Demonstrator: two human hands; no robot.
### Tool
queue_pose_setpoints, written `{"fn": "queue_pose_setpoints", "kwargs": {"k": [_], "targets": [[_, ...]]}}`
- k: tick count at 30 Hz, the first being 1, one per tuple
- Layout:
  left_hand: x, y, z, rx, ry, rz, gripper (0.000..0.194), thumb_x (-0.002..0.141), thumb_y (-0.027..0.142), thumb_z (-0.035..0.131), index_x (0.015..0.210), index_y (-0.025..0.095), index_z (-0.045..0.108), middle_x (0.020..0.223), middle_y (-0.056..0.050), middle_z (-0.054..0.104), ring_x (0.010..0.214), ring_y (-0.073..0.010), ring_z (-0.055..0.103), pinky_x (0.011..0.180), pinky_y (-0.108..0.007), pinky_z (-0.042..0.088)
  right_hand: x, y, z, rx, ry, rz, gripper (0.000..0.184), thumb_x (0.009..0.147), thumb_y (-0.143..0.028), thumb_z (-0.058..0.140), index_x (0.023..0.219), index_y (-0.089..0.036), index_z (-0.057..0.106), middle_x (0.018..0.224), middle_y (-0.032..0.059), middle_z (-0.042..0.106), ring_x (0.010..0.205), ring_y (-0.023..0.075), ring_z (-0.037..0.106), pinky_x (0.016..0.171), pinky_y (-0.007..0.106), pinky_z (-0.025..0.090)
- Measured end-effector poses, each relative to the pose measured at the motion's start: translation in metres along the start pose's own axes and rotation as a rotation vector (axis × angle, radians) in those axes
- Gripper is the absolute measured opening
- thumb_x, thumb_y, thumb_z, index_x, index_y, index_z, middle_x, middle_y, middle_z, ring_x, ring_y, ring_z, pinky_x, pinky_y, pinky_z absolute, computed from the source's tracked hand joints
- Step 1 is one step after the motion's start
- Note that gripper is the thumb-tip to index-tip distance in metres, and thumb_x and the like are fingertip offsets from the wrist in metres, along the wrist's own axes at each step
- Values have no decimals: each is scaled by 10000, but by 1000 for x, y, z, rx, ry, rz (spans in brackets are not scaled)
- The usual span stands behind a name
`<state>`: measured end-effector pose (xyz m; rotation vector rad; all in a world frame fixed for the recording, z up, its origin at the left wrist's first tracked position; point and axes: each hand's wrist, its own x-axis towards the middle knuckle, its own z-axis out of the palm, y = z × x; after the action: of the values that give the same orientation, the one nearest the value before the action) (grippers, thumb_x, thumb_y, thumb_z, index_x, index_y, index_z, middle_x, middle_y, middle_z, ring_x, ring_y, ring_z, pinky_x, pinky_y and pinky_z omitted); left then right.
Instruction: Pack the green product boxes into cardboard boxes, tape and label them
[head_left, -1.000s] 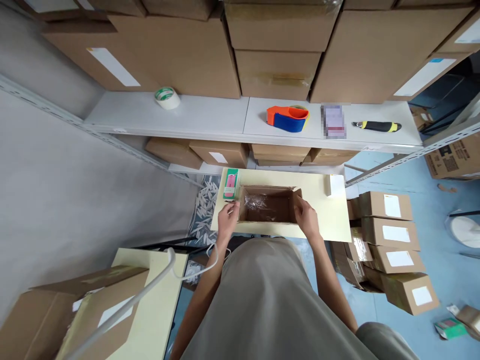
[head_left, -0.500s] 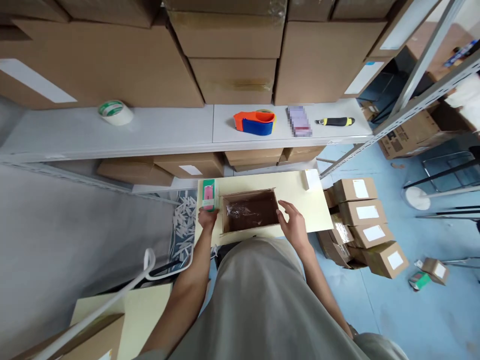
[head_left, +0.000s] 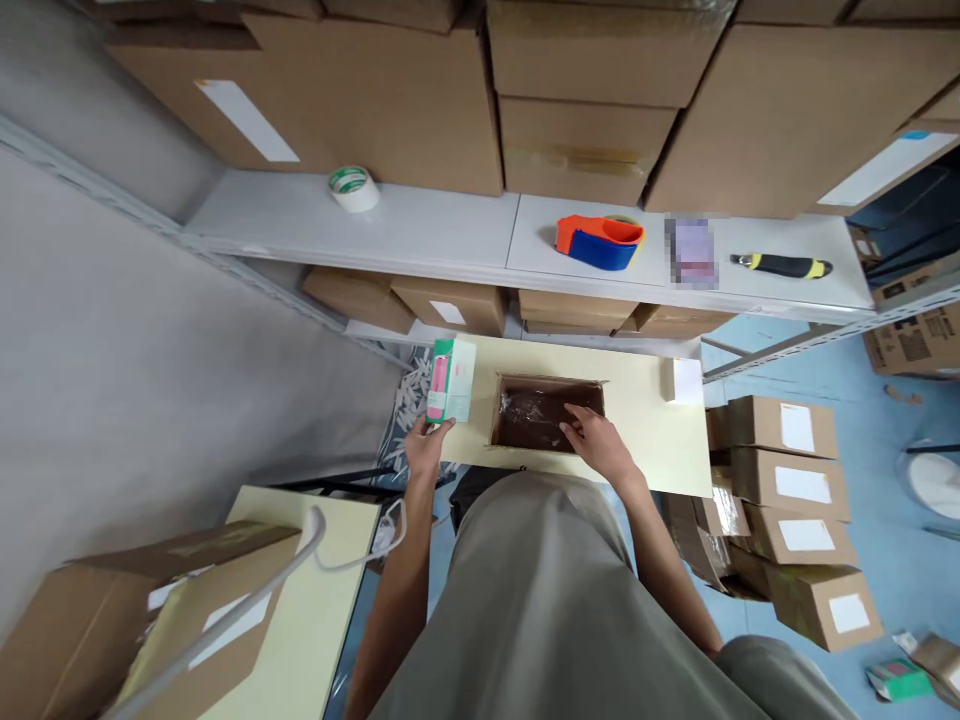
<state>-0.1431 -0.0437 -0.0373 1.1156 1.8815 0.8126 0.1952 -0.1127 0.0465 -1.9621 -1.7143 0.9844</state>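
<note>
My left hand (head_left: 426, 445) grips the near end of a small green-and-white carton (head_left: 460, 382) with a pink picture on its front. The carton is tilted so that its pale side shows, at the left end of the cream table (head_left: 656, 450). To the right of it sits an open cardboard box (head_left: 495, 412), with crumpled clear plastic film (head_left: 525, 405) inside. My right hand (head_left: 596, 440) reaches over the box's right part, fingers stretched and slightly apart, with nothing seen in them. A white box (head_left: 684, 381) stands at the table's right end.
On the grey shelf (head_left: 450, 225) lie a tape roll (head_left: 354, 189), an orange-and-blue tape dispenser (head_left: 598, 242) and a yellow-and-black utility knife (head_left: 784, 265). Stacked cartons (head_left: 787, 485) stand on the floor at right. A side table (head_left: 337, 560) holds cardboard boxes at left.
The view has swung left. My left hand has tilted the green-and-white carton, exposing its pale side. My right hand has moved left from beside the cardboard box to over its opening.
</note>
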Motion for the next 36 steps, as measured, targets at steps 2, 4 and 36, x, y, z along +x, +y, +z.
{"fn": "queue_pose_setpoints", "kwargs": {"k": [2, 4, 36], "targets": [[-17, 12, -12, -255, 16, -2, 648, 797, 463, 817, 1342, 126, 719, 1313, -160, 812, 1184, -318, 789, 1032, -441, 646, 5, 6, -1, -67, -37, 46, 473, 1078, -270, 635, 1534, -153, 665, 1480, 191, 738, 1191, 318, 802, 1091, 460, 616], [-29, 32, -22, -399, -27, 85, 758, 742, 503, 899, 1381, 139, 712, 1394, -159, 783, 1281, -334, 758, 1110, -453, 620, 7, 15, -5, -87, -26, 90, 490, 1081, -299, 637, 1545, -144, 656, 1485, 205, 733, 1264, 349, 777, 1110, 483, 605], [-20, 98, 85, 962, -689, 622, 509, 769, -4, 737, 1252, 154, 707, 1306, -187, 773, 1236, -343, 755, 1024, -374, 582, 42, -6, 15, -642, -355, 143, 778, 897, -196, 871, 1589, -95, 529, 1489, 311, 653, 1318, 371, 740, 1022, 391, 616]]}}
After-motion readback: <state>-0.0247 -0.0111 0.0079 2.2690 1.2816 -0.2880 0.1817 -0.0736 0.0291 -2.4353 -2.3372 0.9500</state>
